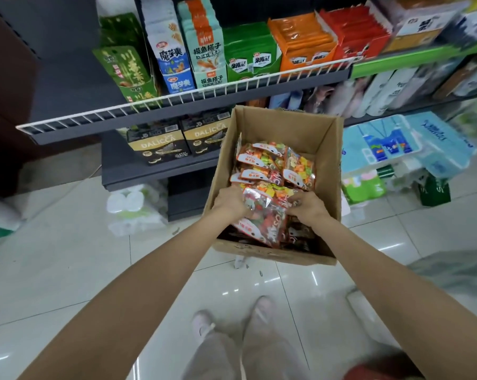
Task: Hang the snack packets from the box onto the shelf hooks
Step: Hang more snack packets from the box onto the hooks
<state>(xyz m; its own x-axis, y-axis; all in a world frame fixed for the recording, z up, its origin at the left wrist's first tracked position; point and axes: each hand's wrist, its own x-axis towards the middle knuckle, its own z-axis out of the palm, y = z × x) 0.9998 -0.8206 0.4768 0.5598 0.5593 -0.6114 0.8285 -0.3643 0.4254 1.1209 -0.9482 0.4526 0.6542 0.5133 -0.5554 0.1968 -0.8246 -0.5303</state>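
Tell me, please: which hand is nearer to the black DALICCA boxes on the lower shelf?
The left hand. It grips the snack packets at the box's left side, closer to the DALICCA boxes. The right hand grips them further right, away from those boxes.

"DALICCA" in pale capitals on two dark-and-gold wafer boxes [160, 145], lower shelf, at 10 o'clock from the cardboard box. "魔芋爽" on the blue-and-white packs [171, 54], upper shelf, 11 o'clock. "摸鱼搭子" on the pale teal packs [207, 52] just beside, toward 12 o'clock. "亲嘴烧" on the green carton [249, 61], 12 o'clock. Print on the snack packets [262, 160] too blurred to read.
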